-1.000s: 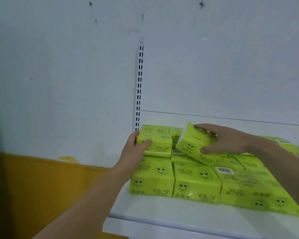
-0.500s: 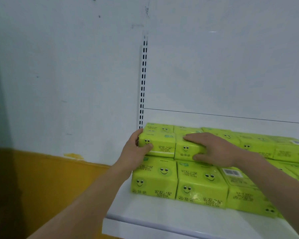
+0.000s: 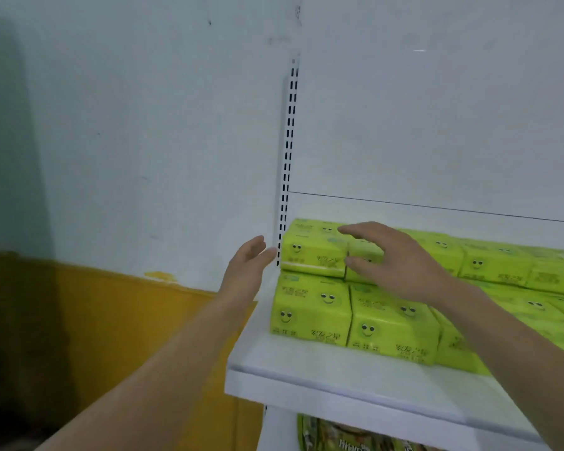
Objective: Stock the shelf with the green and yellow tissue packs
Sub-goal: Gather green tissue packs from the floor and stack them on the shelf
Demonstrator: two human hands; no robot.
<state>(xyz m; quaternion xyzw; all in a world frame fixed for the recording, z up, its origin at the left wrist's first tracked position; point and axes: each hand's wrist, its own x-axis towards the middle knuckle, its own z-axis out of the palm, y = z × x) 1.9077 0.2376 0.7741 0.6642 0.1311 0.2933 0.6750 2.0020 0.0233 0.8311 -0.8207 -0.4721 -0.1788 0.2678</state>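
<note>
The wall (image 3: 127,125) fills the left of the frame, white above and yellow below. The left forearm runs up from the lower left corner to the left hand (image 3: 246,268). That hand is open, its fingers straight and close together, and it holds nothing. Its fingertips lie just beside the left end of the upper row of packs, in front of the slotted upright (image 3: 288,141). Whether they touch the pack cannot be told.

Right of the upright, the white shelf (image 3: 306,375) carries the green and yellow tissue packs (image 3: 310,310), each printed with smiley faces. They lie in two layers: a lower layer reaching nearer the shelf's front edge, and an upper row set back on top of it. Both layers run off toward the right edge of the frame. The end pack (image 3: 311,252) of the upper row sits just beside the upright.

Next to it, the right hand (image 3: 401,262) is spread open over the second pack (image 3: 363,251), with the thumb at the pack's front face and the fingers above its top. It grips nothing, and whether it rests on the pack is unclear.

Under the shelf, at bottom centre, a mottled green package (image 3: 339,436) shows in part.
</note>
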